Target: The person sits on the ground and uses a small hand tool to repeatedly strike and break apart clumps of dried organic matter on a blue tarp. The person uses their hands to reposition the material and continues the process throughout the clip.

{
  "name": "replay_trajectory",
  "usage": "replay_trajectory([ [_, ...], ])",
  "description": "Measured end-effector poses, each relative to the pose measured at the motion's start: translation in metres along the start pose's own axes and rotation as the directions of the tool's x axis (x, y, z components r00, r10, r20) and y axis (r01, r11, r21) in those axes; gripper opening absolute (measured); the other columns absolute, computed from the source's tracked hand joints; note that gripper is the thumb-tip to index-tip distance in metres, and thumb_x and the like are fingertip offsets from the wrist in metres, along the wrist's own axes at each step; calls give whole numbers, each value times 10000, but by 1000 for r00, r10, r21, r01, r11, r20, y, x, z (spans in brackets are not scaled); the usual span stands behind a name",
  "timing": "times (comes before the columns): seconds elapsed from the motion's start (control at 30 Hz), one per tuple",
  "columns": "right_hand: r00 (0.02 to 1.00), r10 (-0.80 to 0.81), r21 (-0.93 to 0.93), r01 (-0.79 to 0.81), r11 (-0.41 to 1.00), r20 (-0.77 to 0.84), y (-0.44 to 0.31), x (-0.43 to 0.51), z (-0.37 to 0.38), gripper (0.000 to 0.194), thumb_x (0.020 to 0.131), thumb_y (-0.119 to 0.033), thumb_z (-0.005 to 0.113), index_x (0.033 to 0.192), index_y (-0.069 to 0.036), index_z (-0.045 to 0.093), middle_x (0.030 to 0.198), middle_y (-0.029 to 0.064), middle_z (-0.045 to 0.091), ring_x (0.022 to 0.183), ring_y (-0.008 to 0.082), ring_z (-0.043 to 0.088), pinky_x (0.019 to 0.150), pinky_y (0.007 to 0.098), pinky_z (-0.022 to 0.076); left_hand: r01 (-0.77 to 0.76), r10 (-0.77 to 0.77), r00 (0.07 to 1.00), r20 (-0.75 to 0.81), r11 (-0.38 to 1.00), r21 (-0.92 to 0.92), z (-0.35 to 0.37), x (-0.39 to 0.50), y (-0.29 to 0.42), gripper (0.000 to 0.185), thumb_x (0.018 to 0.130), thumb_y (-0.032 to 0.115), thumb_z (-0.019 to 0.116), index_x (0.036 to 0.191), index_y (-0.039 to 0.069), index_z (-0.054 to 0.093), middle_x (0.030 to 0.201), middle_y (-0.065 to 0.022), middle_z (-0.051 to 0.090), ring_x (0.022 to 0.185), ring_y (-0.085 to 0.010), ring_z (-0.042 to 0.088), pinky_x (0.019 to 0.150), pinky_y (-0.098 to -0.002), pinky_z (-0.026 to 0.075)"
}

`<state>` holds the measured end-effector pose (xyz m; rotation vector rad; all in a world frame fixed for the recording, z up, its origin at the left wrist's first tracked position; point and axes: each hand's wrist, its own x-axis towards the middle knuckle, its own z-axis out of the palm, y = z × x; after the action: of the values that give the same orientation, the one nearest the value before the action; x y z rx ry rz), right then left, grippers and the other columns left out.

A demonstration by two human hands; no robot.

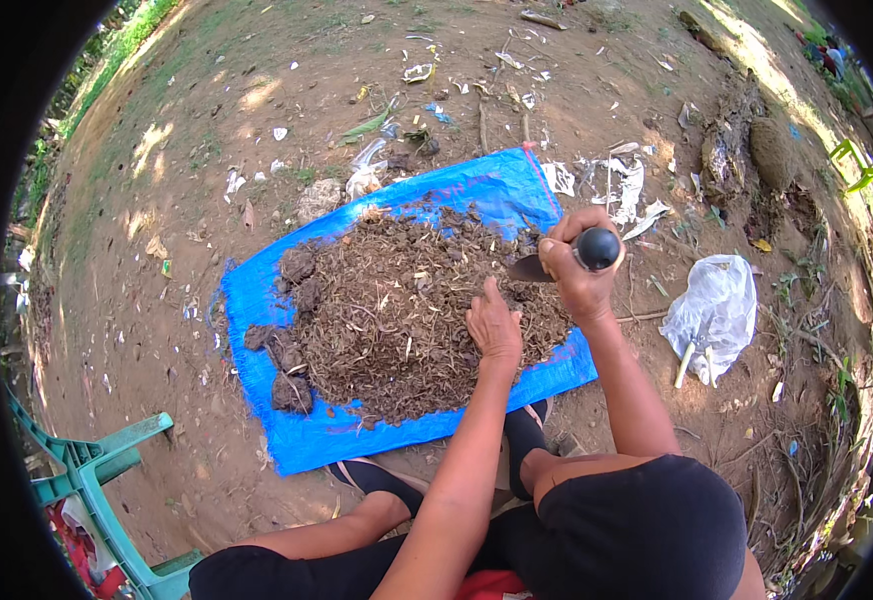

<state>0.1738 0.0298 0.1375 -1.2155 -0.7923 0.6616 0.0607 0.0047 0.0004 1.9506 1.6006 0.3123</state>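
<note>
A blue woven plastic sheet [294, 442] lies on the dirt ground before me, with a broad heap of brown soil mixed with dry plant bits [399, 322] on it. Larger dark clods [292, 394] sit at the heap's left side. My right hand [583, 262] grips the dark, round-ended handle of a bladed hand tool [596, 248]; its metal blade points left, low over the heap's right part, and whether the tip touches is unclear. Nearby, my left hand [494, 322] rests on the heap, fingers partly spread, just left of and below the blade.
To the right lies a clear plastic bag [715, 307] with pale stalks at its lower edge. A green plastic chair [99, 487] lies tipped at the lower left. Beyond the sheet are white plastic scraps [626, 184]. A rough stump-like lump [774, 154] stands at the upper right.
</note>
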Motion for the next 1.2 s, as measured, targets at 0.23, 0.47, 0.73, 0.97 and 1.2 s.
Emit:
replay_trajectory([
  [0.23,996,42,-1,-43,999,-85,21,-6,-13,207,701,40,672,787,-54,509,666,11,551,573,73,497,524,249,439,-15,15,1000,5,1000,-16,-2,2,3,771,660,69,815,1298,64,381,903,-65,652,926,-297,594,812,-444,437],
  [0.47,998,61,-121,-61,991,-8,43,-11,-17,213,687,38,685,786,-55,521,682,-1,547,607,72,507,563,245,440,-3,4,1000,18,1000,-29,2,0,5,814,656,62,814,1333,60,361,919,-62,641,926,-298,590,814,-444,437],
  [0.73,998,-55,39,56,998,-37,-3,0,-8,236,717,78,612,823,-59,451,639,23,495,532,84,462,474,249,412,-23,23,1000,6,1000,-1,-2,-1,0,830,658,79,824,1341,56,352,907,-64,634,924,-284,586,817,-438,432],
  [0.97,991,-102,-350,128,928,90,52,-14,-14,196,694,33,674,766,-57,516,681,8,544,605,83,502,554,256,431,-16,17,1000,11,999,-38,1,-2,8,900,634,57,831,1376,58,324,898,-54,620,909,-296,582,815,-450,433],
  [1.2,989,-26,150,48,988,-142,10,7,-13,226,738,89,579,830,-57,432,620,40,469,455,90,414,420,264,388,-217,214,976,-42,971,-96,-23,26,-22,648,591,-39,781,1179,81,535,896,-78,640,915,-306,582,788,-417,479],
])
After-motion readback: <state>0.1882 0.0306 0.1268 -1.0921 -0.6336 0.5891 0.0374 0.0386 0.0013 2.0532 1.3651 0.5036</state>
